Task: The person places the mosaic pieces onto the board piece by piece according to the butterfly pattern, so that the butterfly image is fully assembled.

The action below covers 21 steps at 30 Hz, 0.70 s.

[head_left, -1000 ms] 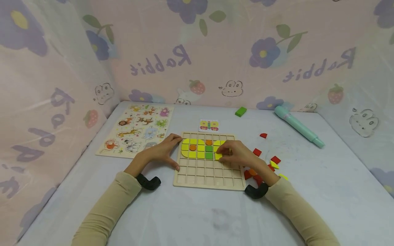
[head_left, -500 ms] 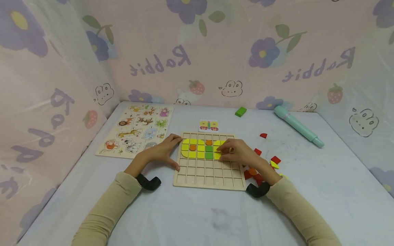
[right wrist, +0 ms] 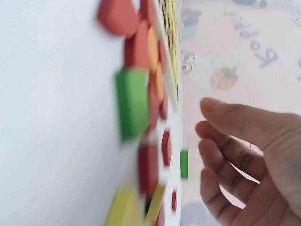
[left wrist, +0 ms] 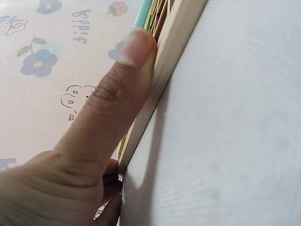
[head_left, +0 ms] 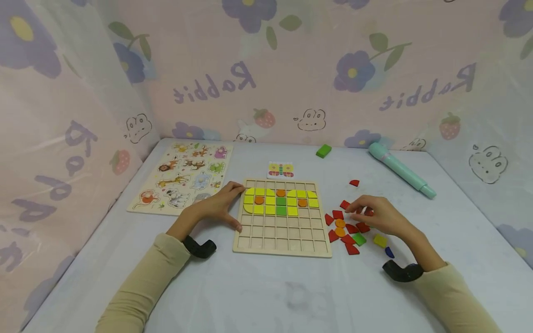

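Hovering right grip (head_left: 381, 215) (clear wrist-view gap)

"Rabbit" stands twice, mirrored, on the back curtain (head_left: 279, 69), partly on the left curtain (head_left: 41, 138).

From above, the head view faced forward and down across the table (head_left: 250, 291); the wrist views, low, close and turned sideways, faced the left hand (head_left: 218, 206) and right hand (head_left: 381, 215). All three shared the grid board (head_left: 283, 233) and patterned backdrop (head_left: 312, 69).
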Each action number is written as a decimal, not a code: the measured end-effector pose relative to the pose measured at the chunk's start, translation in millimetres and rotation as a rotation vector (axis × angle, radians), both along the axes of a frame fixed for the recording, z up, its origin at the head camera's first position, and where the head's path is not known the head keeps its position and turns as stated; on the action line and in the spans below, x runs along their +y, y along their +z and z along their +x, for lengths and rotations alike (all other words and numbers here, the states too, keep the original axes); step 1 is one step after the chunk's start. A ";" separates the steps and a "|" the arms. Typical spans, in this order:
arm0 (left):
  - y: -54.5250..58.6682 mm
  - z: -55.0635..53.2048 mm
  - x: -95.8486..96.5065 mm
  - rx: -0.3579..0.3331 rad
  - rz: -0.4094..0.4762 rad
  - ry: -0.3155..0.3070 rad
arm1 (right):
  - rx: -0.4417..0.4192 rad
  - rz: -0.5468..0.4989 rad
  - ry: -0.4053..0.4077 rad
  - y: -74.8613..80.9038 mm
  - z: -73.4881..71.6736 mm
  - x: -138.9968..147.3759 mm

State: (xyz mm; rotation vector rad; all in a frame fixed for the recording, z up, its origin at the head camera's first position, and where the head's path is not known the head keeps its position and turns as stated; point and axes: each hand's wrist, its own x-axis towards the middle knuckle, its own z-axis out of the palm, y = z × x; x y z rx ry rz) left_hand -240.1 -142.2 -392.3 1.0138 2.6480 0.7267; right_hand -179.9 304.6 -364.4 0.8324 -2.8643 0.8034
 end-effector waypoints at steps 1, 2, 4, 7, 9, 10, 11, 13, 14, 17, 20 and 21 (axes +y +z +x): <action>-0.1 0.0 -0.1 0.001 0.000 -0.001 | -0.008 0.005 -0.007 -0.5 4.3 5.8; -0.1 0.2 -0.2 0.002 0.000 -0.002 | -0.015 0.007 -0.008 -0.8 8.5 11.1; 0.1 0.4 -0.4 0.002 0.002 -0.004 | -0.040 0.011 -0.012 -0.4 17.0 20.1; 0.7 0.7 -0.5 0.000 0.006 -0.004 | -0.098 0.041 -0.031 1.0 27.8 30.9; 0.8 0.7 -0.6 -0.002 0.005 -0.006 | -0.151 0.069 -0.052 1.9 33.5 37.2; 0.9 0.7 -0.6 -0.001 0.005 -0.008 | -0.170 0.085 -0.062 2.3 35.8 40.0; 1.1 0.7 -0.6 0.000 0.007 -0.010 | -0.186 0.099 -0.070 2.3 37.6 42.6; 1.4 0.8 -0.8 0.004 0.006 -0.012 | -0.211 0.118 -0.086 2.4 40.3 46.7; 1.6 1.0 -0.7 0.006 0.006 -0.014 | -0.217 0.121 -0.091 2.2 41.1 48.2; 2.1 1.4 -0.7 0.008 0.008 -0.015 | -0.228 0.126 -0.097 2.1 42.0 50.6; 2.2 1.6 -0.2 0.003 0.009 -0.014 | -0.220 0.129 -0.095 3.8 41.0 50.1; 2.2 1.4 -0.1 0.001 0.008 -0.013 | -0.209 0.130 -0.093 4.4 40.2 49.1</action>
